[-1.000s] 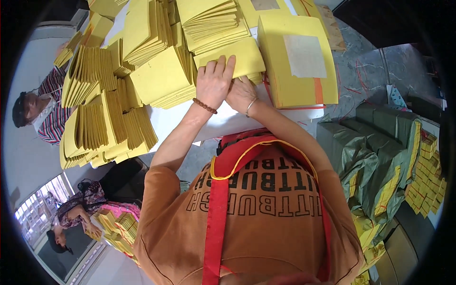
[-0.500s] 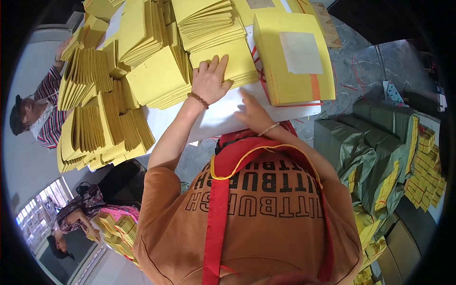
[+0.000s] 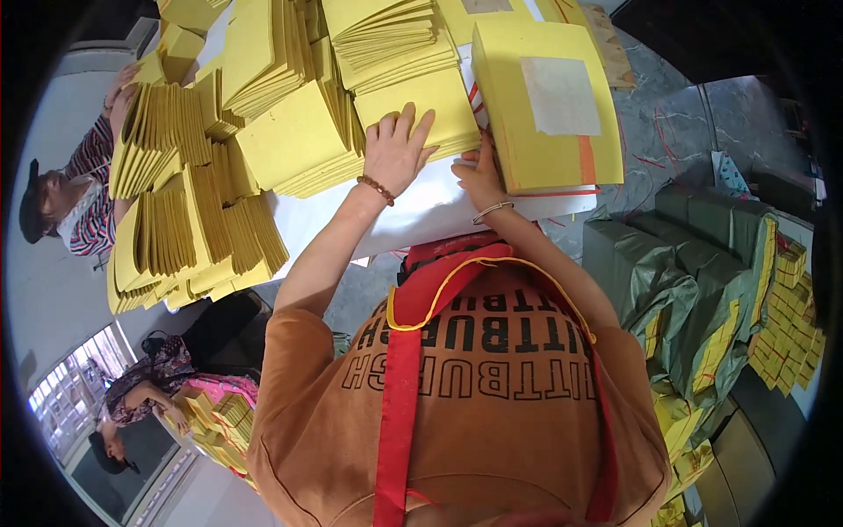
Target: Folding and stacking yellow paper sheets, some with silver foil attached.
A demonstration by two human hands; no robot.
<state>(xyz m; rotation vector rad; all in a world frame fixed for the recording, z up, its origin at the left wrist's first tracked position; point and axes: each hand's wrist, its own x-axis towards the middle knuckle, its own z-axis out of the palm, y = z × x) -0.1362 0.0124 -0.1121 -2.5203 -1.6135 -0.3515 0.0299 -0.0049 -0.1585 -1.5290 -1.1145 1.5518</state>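
My left hand (image 3: 397,154) lies with fingers spread on top of a low stack of folded yellow paper sheets (image 3: 435,101), pressing near its front edge. A brown beaded bracelet is on that wrist. My right hand (image 3: 480,178), with a pale bangle at the wrist, reaches up beside the stack's right front corner. Its fingers point into the narrow gap before a large yellow bundle (image 3: 555,158), and the thumb is apart from them. A pale label and an orange strip mark the bundle's top. White sheeting (image 3: 386,224) covers the table under both hands.
More folded yellow stacks (image 3: 290,145) crowd the table's left and far side. Dark green wrapped packages (image 3: 654,263) stand at the right, with small yellow bundles (image 3: 790,316) beyond. Red straps (image 3: 660,132) lie on the floor. Two other people (image 3: 83,198) are at the left.
My right hand has moved up and slightly right, to the gap between stack and bundle. My left hand has shifted slightly right and stays on the stack.
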